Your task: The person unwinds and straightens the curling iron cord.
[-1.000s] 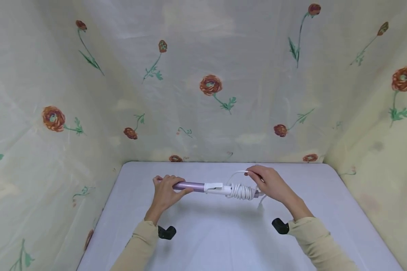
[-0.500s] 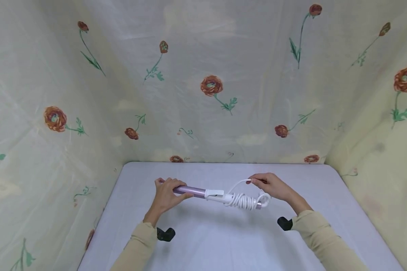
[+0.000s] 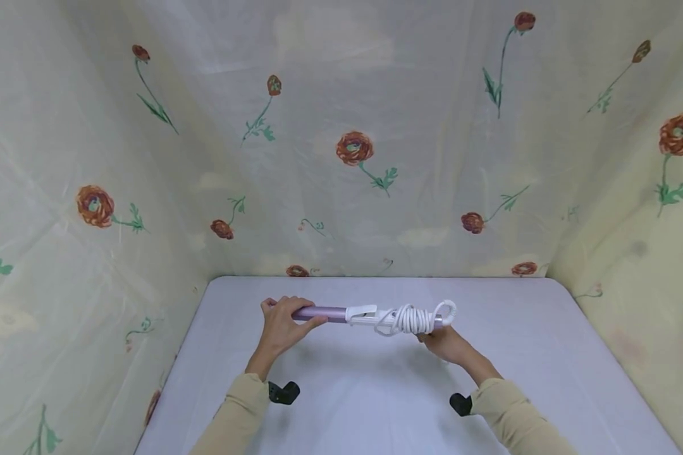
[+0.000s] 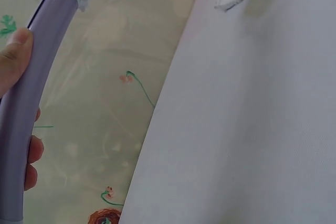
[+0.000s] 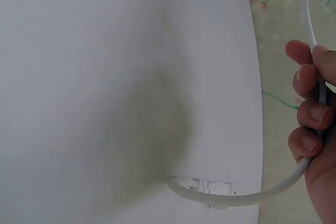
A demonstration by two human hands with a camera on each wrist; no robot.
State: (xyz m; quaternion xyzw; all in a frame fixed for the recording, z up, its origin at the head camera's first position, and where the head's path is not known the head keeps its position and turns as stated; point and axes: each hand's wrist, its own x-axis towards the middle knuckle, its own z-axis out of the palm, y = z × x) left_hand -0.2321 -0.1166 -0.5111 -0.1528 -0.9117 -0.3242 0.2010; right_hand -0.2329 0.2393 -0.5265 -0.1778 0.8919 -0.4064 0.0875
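A curling iron with a purple barrel (image 3: 327, 313) and white handle is held level above the table. My left hand (image 3: 281, 325) grips the barrel, thumb on the near side, fingers on the far side. White cord (image 3: 412, 320) is wound in several turns round the handle, with a loop at its right end. My right hand (image 3: 449, 346) is below that end, partly hidden by the coils. In the right wrist view, its curled fingers (image 5: 310, 114) hold a free length of cord (image 5: 252, 199). A plug-like cord end (image 4: 228, 3) hangs low in the left wrist view.
The white-covered table (image 3: 375, 404) lies under both hands. Floral cloth (image 3: 421, 189) hangs behind and at both sides. A black wrist device (image 3: 284, 393) sits by the left cuff, another black device (image 3: 461, 404) by the right.
My right hand brings the cord from above the handle down to beneath it, on the near side. The iron's right end dips, then rises to level. My left hand keeps its grip.
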